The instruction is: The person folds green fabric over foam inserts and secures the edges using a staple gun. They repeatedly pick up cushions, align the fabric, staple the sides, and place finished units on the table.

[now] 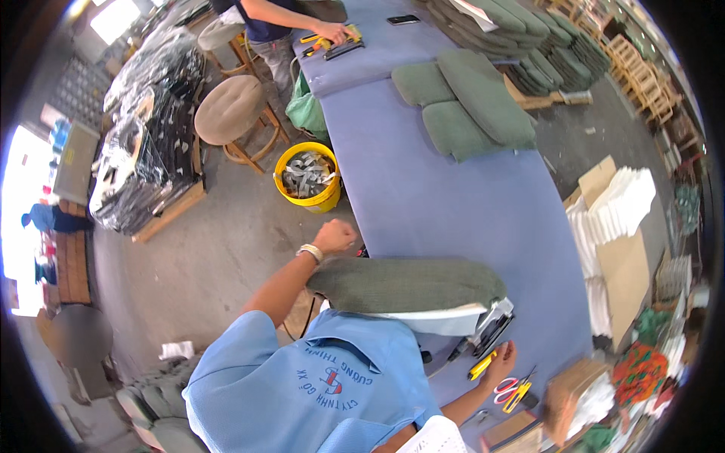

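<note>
A padded cushion in dark green fabric (408, 282) lies across the near end of the table, just in front of my body, its white underside (434, 321) showing along the near edge. Beside its left end, my left hand (336, 236) is raised with curled fingers; whatever it might hold is hidden. My right hand (498, 364) is low over the table past the cushion's right end, closed about a yellow-handled tool (481, 365) whose exact kind is unclear. A silver and black staple gun (492, 329) rests between that hand and the cushion. Red-handled scissors (506, 389) and a yellow cutter (518, 395) lie nearby.
Green cushions (468, 106) lie farther up the blue-grey table (423, 204), with taller stacks (491, 30) behind. A yellow bucket of scraps (308, 177) stands left of the table. Across the far end, a co-worker's hand (336, 32) touches tools. Cardboard boxes (570, 392) crowd the right.
</note>
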`<state>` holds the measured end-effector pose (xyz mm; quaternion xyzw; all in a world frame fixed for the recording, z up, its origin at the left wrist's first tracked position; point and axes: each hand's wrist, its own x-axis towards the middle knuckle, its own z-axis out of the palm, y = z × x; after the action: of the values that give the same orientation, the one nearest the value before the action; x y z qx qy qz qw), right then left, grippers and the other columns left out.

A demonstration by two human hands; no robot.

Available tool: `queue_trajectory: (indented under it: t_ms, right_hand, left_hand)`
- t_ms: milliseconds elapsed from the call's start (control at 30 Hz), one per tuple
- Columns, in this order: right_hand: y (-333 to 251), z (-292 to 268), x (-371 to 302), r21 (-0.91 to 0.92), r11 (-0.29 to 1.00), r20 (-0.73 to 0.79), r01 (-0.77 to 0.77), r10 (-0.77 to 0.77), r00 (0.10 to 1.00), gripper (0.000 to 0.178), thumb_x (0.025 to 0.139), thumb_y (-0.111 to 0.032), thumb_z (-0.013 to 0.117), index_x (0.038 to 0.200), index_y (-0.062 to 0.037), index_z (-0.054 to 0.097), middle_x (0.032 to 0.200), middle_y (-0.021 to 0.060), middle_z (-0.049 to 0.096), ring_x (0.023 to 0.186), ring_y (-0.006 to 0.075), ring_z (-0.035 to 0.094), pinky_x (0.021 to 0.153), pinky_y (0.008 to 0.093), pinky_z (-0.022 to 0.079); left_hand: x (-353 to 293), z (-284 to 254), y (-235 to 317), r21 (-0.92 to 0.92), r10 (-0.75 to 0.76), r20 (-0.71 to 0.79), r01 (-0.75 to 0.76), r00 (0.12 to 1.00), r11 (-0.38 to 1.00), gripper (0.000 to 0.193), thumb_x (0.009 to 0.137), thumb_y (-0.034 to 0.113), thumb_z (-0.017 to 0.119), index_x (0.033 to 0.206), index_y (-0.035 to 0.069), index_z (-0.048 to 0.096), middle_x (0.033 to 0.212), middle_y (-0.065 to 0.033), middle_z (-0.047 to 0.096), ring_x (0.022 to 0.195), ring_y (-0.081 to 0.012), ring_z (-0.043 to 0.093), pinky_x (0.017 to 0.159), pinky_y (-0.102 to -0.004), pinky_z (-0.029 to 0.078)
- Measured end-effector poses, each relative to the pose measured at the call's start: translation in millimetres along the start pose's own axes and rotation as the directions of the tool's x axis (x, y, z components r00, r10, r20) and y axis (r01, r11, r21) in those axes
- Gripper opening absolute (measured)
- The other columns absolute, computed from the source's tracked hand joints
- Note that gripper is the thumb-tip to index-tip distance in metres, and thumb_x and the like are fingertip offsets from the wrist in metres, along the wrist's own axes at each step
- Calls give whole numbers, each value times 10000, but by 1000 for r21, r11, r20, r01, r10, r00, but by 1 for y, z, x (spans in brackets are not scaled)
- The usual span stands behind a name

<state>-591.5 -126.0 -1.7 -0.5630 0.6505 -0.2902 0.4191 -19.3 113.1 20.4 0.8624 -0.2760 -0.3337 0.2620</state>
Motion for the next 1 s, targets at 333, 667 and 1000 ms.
queue_trajectory:
  t_ms: [333,667,1000]
  right_hand:
    - [-146,101,-22,178,981,194,-78,43,980,542,1090,-488,484,1453,-90,548,1219,9,617,970,124,574,764,263,445]
    - [-161,154,-11,385,923,26,24,-37,999,490,1102,-416,488,1307,20,576,1143,64,622,1017,157,557,893,348,467]
    - [-209,215,-34,798,556,343,-232,-104,933,188,1041,-218,622,1150,-81,553,1046,57,629,961,174,634,843,351,554]
  left_hand:
    - [74,-118,-144,-67,-282,-590,302,757,951,427,893,382,689,977,-34,741,924,-235,762,877,-373,760,777,-448,610]
    - [36,24,121,-63,450,200,-447,870,892,698,1023,634,501,1470,101,557,1395,-243,623,1295,-385,598,1120,-467,452]
    - [16,62,252,-489,692,432,-494,579,719,704,1105,591,271,1646,140,273,1601,-169,421,1465,-276,395,1221,-397,298]
